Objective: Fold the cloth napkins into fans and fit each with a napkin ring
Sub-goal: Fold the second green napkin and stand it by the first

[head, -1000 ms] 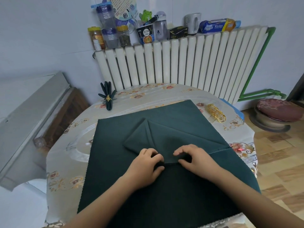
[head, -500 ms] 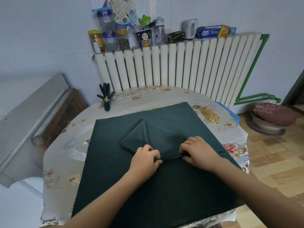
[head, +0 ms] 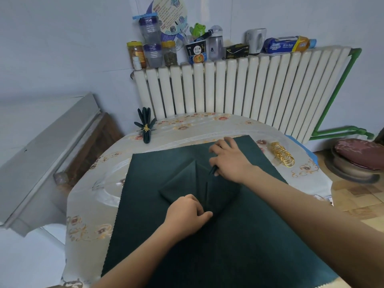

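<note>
Dark green woven cloth, a large square napkin point(head: 207, 246), is spread flat over a round table covered with a pale floral tablecloth point(head: 89, 204), and a smaller dark green napkin folded into a pointed, pleated shape point(head: 187, 186) is laid on top of it near the middle. The near end of this folded napkin is pinched by the left hand point(head: 187, 215), whose fingers are curled and whose thumb is pressed against the fabric at the fold. The far right part of the folded napkin is gripped by the right hand point(head: 230, 161); a raised edge of fabric is seen between its thumb and curled fingers (how much cloth is gathered under the palm cannot be told). A row of thin gold metal napkin rings point(head: 282, 155) is laid on the tablecloth just beside the right edge of the large cloth, near the right hand but apart from it. At the far left of the table, a finished dark green fan-folded napkin fitted with a gold ring point(head: 146, 126) is placed well apart from both hands. Behind the table, a white ribbed radiator point(head: 249, 90) is seen, with jars, bottles and packets lined up along its top.
</note>
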Demonstrator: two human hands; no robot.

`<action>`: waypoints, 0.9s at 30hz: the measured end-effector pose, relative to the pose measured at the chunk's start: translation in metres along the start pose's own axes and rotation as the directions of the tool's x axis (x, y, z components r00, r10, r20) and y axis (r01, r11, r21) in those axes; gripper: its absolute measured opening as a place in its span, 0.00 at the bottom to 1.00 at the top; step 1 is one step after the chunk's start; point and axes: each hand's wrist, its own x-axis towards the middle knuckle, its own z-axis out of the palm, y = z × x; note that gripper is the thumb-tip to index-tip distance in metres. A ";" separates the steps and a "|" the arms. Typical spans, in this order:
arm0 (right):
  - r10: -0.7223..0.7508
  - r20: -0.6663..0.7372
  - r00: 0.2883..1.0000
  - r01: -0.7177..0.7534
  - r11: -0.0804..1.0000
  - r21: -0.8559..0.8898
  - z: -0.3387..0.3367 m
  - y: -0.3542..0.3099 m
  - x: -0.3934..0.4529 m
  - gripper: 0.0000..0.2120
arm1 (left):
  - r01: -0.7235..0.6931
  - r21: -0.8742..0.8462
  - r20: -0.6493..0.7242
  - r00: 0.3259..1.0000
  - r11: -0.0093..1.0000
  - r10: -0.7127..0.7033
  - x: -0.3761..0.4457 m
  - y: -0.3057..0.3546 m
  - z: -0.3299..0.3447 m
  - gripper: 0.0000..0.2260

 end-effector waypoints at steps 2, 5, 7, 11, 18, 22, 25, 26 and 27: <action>-0.036 0.023 0.999 0.035 0.998 0.058 0.007 -0.009 0.018 0.12 | 0.009 0.030 -0.004 1.000 1.000 -0.009 0.002 0.000 0.001 0.13; -0.067 0.075 0.995 0.060 0.994 0.090 0.019 -0.018 0.035 0.13 | 0.016 0.065 -0.026 1.000 0.998 -0.015 0.003 0.002 0.002 0.12; -0.049 0.097 0.994 0.036 0.991 0.130 0.027 -0.023 0.042 0.13 | 0.012 0.062 -0.033 0.999 0.998 -0.010 0.005 0.000 0.003 0.17; 0.175 0.115 0.978 -0.209 0.798 0.565 0.038 -0.023 0.048 0.21 | -0.025 0.076 0.026 0.999 0.997 0.023 0.010 -0.006 -0.001 0.22; 0.412 0.282 0.866 -0.435 0.347 0.831 0.057 -0.021 0.053 0.23 | -0.052 0.070 0.096 0.994 0.996 0.045 0.016 -0.011 -0.005 0.24; 0.454 0.273 0.848 -0.417 0.255 0.873 0.065 -0.031 0.063 0.17 | -0.060 0.045 0.113 0.992 0.997 0.054 0.019 -0.015 -0.007 0.23; 0.446 0.264 0.855 -0.428 0.317 0.846 0.075 -0.040 0.066 0.15 | -0.063 0.046 0.128 0.990 0.997 0.056 0.021 -0.016 -0.007 0.21; 0.445 0.257 0.858 -0.431 0.349 0.832 0.078 -0.042 0.066 0.14 | -0.068 0.053 0.135 0.989 0.996 0.061 0.022 -0.017 -0.007 0.21; 0.445 0.247 0.861 -0.432 0.383 0.816 0.080 -0.043 0.067 0.14 | -0.076 0.057 0.139 0.988 0.995 0.068 0.022 -0.017 -0.008 0.20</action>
